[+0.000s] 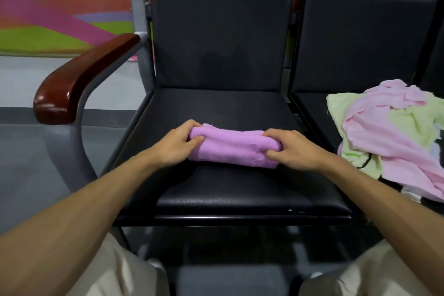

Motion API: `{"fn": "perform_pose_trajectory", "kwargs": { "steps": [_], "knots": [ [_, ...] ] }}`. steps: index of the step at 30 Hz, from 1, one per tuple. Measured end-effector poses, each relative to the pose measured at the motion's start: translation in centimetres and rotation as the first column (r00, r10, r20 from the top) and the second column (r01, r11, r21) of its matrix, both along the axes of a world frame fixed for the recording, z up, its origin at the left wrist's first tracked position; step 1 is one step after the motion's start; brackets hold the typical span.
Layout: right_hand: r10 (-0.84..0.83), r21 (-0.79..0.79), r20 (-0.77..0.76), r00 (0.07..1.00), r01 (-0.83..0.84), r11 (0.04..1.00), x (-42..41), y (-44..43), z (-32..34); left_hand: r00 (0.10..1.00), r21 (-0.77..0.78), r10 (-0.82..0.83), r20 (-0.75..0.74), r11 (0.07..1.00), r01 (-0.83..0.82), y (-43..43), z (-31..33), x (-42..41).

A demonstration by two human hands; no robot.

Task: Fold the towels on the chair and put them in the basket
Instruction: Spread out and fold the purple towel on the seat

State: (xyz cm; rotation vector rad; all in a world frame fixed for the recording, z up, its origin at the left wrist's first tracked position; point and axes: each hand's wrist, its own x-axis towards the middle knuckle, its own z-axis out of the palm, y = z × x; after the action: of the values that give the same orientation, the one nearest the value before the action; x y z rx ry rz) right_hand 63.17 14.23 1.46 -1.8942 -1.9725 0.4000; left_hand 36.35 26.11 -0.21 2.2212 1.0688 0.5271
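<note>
A purple towel (231, 146), folded into a thick narrow bundle, lies across the middle of the black chair seat (216, 108). My left hand (176, 145) grips its left end, fingers curled over the top and thumb pressed into the side. My right hand (289, 149) grips the right end the same way. A loose heap of pink and pale green towels (389, 132) lies on the neighbouring seat to the right. No basket is in view.
The chair has a brown wooden armrest (79, 79) on a grey metal frame at the left. A second black chair (367, 38) stands to the right. Grey floor and a colourful wall panel (60, 7) lie beyond the armrest.
</note>
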Motion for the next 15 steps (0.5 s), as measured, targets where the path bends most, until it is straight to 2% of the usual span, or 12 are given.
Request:
{"fn": "perform_pose_trajectory", "kwargs": {
  "steps": [4, 6, 10, 15],
  "knots": [
    [-0.119, -0.079, -0.344, 0.931, 0.098, 0.992, -0.1, 0.8, -0.5, 0.992, -0.103, 0.127, -0.023, 0.986, -0.129, 0.5, -0.3, 0.6],
    [-0.193, -0.139, -0.414, 0.889, 0.148, 0.979, 0.0, 1.5, -0.9, 0.976, -0.144, 0.217, 0.002, 0.966, -0.214, 1.0, -0.6, 1.1],
    [-0.324, -0.256, -0.426, 0.845, 0.231, 0.939, 0.1, 3.1, -1.8, 0.924, -0.224, 0.381, 0.026, 0.903, -0.366, 1.9, -0.9, 2.7],
    [-0.450, -0.286, -0.317, 0.835, 0.369, 0.885, -0.1, 5.1, -1.8, 0.890, -0.218, 0.456, 0.003, 0.869, -0.444, 2.9, -0.1, 4.6]
  ]
}}
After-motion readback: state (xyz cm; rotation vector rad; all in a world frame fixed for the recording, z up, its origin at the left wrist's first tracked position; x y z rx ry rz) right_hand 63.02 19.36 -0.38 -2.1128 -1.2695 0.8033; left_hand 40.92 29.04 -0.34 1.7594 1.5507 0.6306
